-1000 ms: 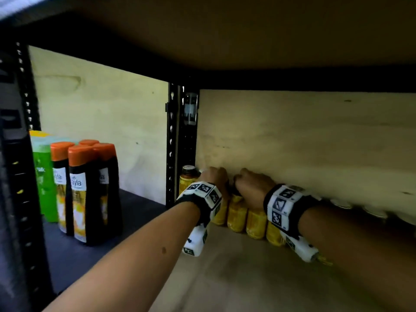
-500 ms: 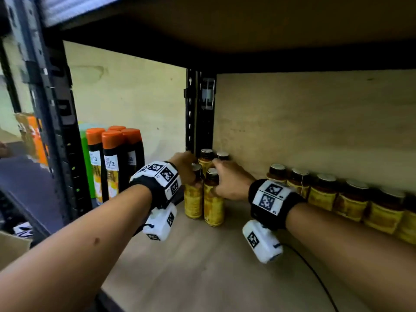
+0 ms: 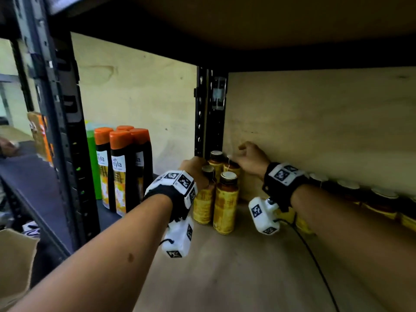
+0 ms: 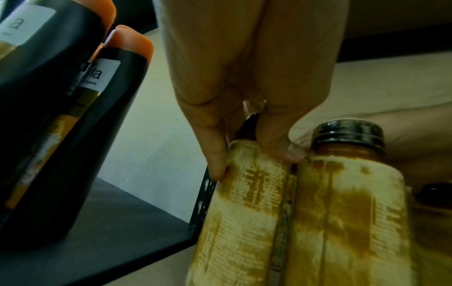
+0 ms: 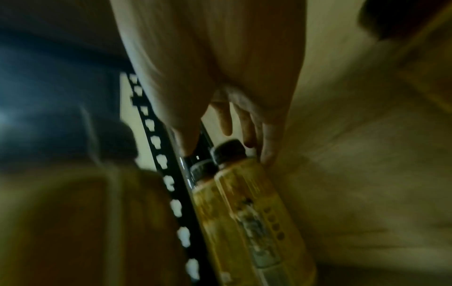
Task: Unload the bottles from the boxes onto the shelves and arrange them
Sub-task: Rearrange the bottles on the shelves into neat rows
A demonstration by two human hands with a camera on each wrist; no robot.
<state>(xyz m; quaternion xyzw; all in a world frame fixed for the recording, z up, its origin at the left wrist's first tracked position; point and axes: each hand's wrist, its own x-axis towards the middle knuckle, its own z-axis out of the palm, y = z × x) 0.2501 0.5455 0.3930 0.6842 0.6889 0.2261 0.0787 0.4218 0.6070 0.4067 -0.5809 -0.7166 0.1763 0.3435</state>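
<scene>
Several small yellow bottles with dark caps stand clustered in the back left corner of the wooden shelf (image 3: 225,278). My left hand (image 3: 195,167) grips the front left bottle (image 3: 203,206) from above; in the left wrist view thumb and fingers (image 4: 276,147) pinch its shoulder (image 4: 244,212) and the cap is hidden in the palm. The front right bottle (image 3: 225,206) stands free, touching it. My right hand (image 3: 247,156) hovers over the back right bottle (image 3: 231,168), fingers (image 5: 226,123) loose beside its cap (image 5: 228,150).
A row of similar jars (image 3: 380,201) lines the back wall to the right. A black upright post (image 3: 210,113) separates a dark shelf with orange-capped black bottles (image 3: 121,172) and a green bottle (image 3: 92,165). A cardboard box (image 3: 15,266) sits lower left. A cable (image 3: 315,262) trails from my right wrist.
My right hand has come off the front right bottle and moved back over the rear bottles, fingers loosened. My left hand stays on the front left bottle.
</scene>
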